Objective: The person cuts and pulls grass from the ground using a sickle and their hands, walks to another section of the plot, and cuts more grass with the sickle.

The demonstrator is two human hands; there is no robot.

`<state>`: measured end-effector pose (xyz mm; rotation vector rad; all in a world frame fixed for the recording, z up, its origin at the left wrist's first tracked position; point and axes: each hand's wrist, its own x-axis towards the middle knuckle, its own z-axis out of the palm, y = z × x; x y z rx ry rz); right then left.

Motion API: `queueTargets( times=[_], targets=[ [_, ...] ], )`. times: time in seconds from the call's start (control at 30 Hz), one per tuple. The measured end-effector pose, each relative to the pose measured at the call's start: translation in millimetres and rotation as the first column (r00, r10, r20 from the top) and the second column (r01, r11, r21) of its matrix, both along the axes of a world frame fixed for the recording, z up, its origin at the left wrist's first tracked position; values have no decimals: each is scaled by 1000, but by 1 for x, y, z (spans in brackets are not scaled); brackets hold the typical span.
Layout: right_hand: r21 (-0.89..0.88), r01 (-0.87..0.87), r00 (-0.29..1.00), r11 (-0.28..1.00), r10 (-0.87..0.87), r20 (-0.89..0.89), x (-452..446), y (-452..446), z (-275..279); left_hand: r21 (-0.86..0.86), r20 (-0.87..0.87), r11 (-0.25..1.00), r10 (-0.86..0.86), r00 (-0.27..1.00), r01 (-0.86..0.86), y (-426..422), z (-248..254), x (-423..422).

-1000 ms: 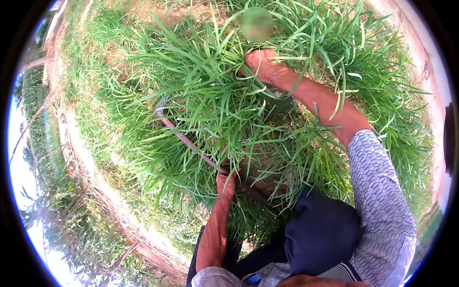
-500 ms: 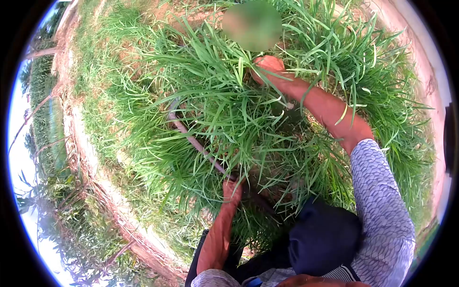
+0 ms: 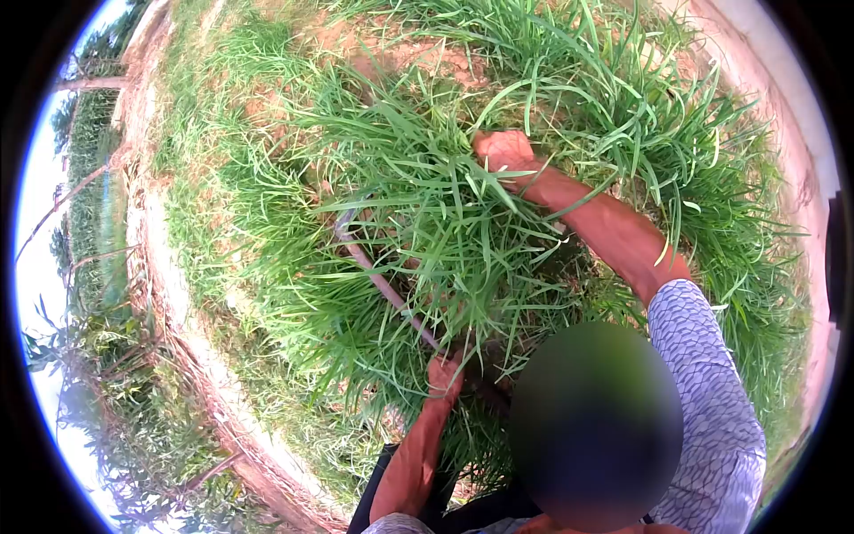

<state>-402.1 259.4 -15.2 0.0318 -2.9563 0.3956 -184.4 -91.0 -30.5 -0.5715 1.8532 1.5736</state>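
Note:
My left hand (image 3: 445, 376) is closed low among the grass, around the end of a long curved tool that looks like a sickle (image 3: 384, 287). Its thin greyish blade runs up and left from my fist and bends near its far end, partly covered by leaves. Farther up, my right hand (image 3: 505, 151) is closed on a tuft of long green grass (image 3: 436, 160), whose leaves spread to the left and over my wrist. The fingertips of my right hand are hidden by the leaves.
Thick grass (image 3: 694, 187) stands to the right, with bare reddish soil (image 3: 418, 58) showing beyond my right hand. A pale dirt strip (image 3: 191, 347) with dry stalks curves along the left, with bushes (image 3: 124, 400) outside it. A blurred round patch hides part of the lower middle.
Hands, sickle and grass all sit slightly lower and farther right in the view. More bare soil shows beyond my right hand. Both grips look the same.

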Motion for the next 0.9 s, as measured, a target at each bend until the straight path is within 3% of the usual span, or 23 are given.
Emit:
queueTargets(
  times=[0.03,0.07,0.1,0.17,0.2,0.23,0.3,0.33,0.37,0.4,0.43,0.47,0.5,0.57,0.6,0.67,0.7,0.73,0.77,0.8,0.87,0.9],
  targets=[
    [53,123,988,991,-128,89,-5,0,11,-5,-36,999,-52,998,52,4,9,-6],
    [129,135,981,982,-115,-155,-23,9,-24,46,-28,999,-18,999,19,1,6,-4],
    [-16,105,994,994,-104,21,-31,15,-13,47,-46,999,-10,999,13,3,2,-3],
    [76,143,971,987,-125,-204,-35,3,-20,233,14,955,184,983,-182,3,-3,0],
    [45,65,998,997,-66,24,-39,3,-19,99,-48,995,-20,999,24,-1,2,-1],
    [71,46,998,996,-43,-43,-42,-2,-24,97,-63,995,-14,998,20,-2,3,-3],
    [-92,-35,999,995,35,-7,-52,-4,-28,208,50,978,-6,999,-5,-9,-3,0],
    [-93,-136,973,986,116,-199,-52,-6,-35,36,111,997,-78,991,75,-12,-8,1],
    [-74,-235,901,969,189,-391,-50,-7,-46,172,95,984,34,995,-50,-8,-7,2],
    [-56,-172,894,984,132,-428,-46,-12,-41,116,-21,993,-15,1000,18,-8,-9,4],
    [-43,-174,898,984,141,-417,-62,-9,-80,82,-92,996,-38,995,46,-6,-9,2],
    [-143,-171,969,975,140,-205,-59,-11,-56,43,-162,997,-62,985,70,-3,-8,-1],
    [-120,-215,844,969,123,-522,-58,-13,-59,101,-185,991,-65,981,85,1,-3,-1],
    [-269,-285,925,920,190,-328,-67,-5,-61,156,-219,983,-63,974,98,0,0,-3],
    [-429,-220,955,876,103,-278,-70,-5,-63,69,-215,985,-137,967,155,-2,-2,-5],
    [-525,-122,976,843,4,-219,-70,-1,-67,-30,-94,987,-162,982,160,-11,-22,1],
    [-474,-97,971,875,-20,-236,-73,5,-82,-76,-32,983,-171,985,168,-12,-27,1],
    [-563,-71,979,824,-51,-198,-74,4,-98,-183,18,941,-285,958,284,-19,-31,2],
    [-645,-41,984,763,-83,-161,-76,4,-123,-141,0,960,-243,970,241,-31,-58,11],
    [-735,-3,999,678,-31,-33,-46,0,-97,-97,-16,975,-200,980,198,-43,-85,20],
    [-676,25,991,736,72,115,-6,2,-43,-36,-48,998,-49,998,47,-51,-107,23],
    [-529,3,980,849,104,172,14,-2,-29,-11,-59,1000,-13,998,13,-47,-102,21]
  ],
)
